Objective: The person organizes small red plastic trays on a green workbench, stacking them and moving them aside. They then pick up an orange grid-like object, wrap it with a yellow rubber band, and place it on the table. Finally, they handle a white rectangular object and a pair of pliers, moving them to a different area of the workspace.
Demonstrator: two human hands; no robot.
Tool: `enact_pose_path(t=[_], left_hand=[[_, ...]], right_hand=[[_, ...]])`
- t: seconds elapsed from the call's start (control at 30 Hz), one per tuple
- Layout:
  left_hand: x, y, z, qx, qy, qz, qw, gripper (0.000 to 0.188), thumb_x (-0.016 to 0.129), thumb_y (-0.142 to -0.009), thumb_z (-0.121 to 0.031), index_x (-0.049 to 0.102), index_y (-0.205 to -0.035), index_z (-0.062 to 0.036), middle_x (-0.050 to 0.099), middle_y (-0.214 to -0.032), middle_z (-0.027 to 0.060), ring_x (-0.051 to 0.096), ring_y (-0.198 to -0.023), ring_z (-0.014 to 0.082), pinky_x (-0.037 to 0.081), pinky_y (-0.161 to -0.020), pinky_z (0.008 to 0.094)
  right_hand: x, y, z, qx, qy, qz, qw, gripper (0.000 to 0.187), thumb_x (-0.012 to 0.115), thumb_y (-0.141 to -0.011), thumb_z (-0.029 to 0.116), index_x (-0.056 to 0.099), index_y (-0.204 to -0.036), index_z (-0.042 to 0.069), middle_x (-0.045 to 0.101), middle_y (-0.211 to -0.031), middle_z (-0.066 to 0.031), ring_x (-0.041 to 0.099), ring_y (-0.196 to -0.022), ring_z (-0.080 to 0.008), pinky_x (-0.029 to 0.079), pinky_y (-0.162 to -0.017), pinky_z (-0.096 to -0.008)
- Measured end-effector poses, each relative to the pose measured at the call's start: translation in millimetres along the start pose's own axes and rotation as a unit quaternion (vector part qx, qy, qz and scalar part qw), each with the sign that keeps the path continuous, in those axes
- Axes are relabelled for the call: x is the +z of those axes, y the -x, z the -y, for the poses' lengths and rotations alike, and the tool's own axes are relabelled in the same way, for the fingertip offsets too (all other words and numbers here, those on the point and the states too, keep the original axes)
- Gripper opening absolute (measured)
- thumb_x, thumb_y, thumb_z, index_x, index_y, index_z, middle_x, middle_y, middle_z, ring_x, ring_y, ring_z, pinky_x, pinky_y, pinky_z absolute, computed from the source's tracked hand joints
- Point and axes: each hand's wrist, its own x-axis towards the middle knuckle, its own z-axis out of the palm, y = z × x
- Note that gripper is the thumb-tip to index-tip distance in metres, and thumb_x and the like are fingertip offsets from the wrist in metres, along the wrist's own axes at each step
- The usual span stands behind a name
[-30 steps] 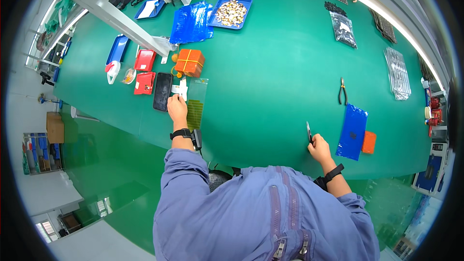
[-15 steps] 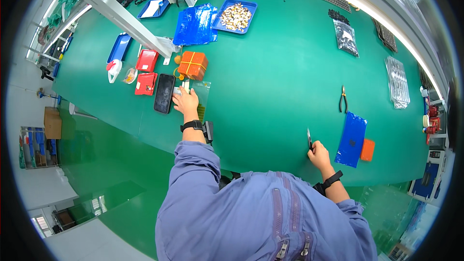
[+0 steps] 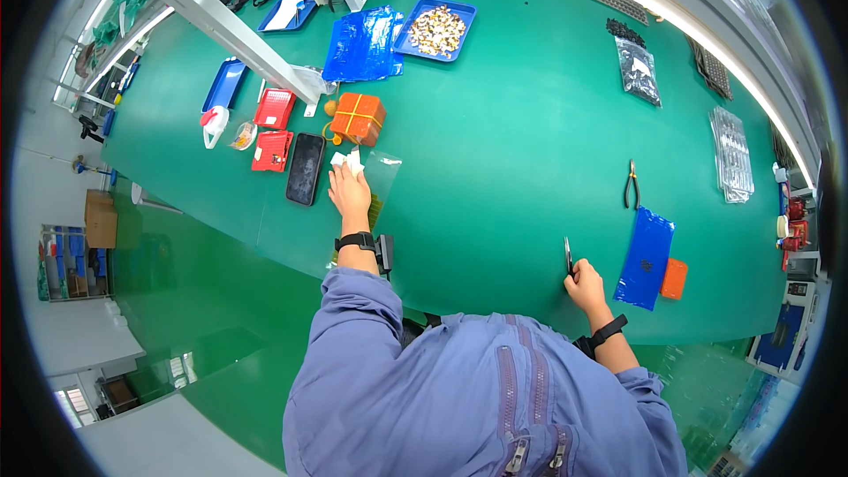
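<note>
our left hand (image 3: 349, 192) has slid forward along the table's (image 3: 530, 124) near-left edge, fingers now pinching a white piece (image 3: 346, 161) on the clear bag (image 3: 382, 172). our right hand (image 3: 586, 284) stays at the near edge, gripping tweezers (image 3: 567, 256). pick-up looks underway.

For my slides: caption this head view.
Left hand on a clear bag, right hand holding tweezers over green table.

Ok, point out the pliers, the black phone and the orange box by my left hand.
pliers (image 3: 631, 185), head view, on the handles.
black phone (image 3: 306, 168), head view, middle of its dark face.
orange box (image 3: 358, 117), head view, centre of its top.
</note>
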Motion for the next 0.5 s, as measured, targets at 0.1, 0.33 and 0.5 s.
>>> enact_pose_path(t=[0.1,0.33,0.5], left_hand=[[1,6,4,0.035,0.01,-0.018,0.999,0.043,0.052,-0.085,-0.025,0.046,-0.123,-0.0059,0.039,-0.132,0.0164,0.033,-0.124,0.0324,0.031,-0.097,0.0507],[-2,-14,12,-0.031,0.11,-0.149,0.982,0.032,0.061,-0.078,-0.02,0.058,-0.101,0.0027,0.058,-0.098,0.0212,0.053,-0.094,0.0354,0.041,-0.084,0.0423],[-15,-24,-10,-0.169,0.077,-0.105,0.977,0.034,0.068,-0.072,-0.024,0.058,-0.093,0.0018,0.057,-0.093,0.0226,0.054,-0.091,0.0349,0.043,-0.08,0.0428]], right_hand=[[0,0,0,0.003,-0.004,0.0,1.0,0.018,0.057,-0.07,0.014,0.046,-0.081,0.005,0.051,-0.065,-0.0102,0.053,-0.06,-0.0284,0.043,-0.057,-0.0397],[-2,1,2,-0.004,-0.01,0.0,1.0,0.018,0.057,-0.071,0.014,0.046,-0.081,0.005,0.052,-0.066,-0.0102,0.053,-0.06,-0.0285,0.043,-0.057,-0.0395],[2,0,-3,-0.007,0.0,-0.014,1.0,0.017,0.057,-0.069,0.013,0.046,-0.079,0.004,0.051,-0.062,-0.0089,0.053,-0.058,-0.0263,0.043,-0.055,-0.0375]])
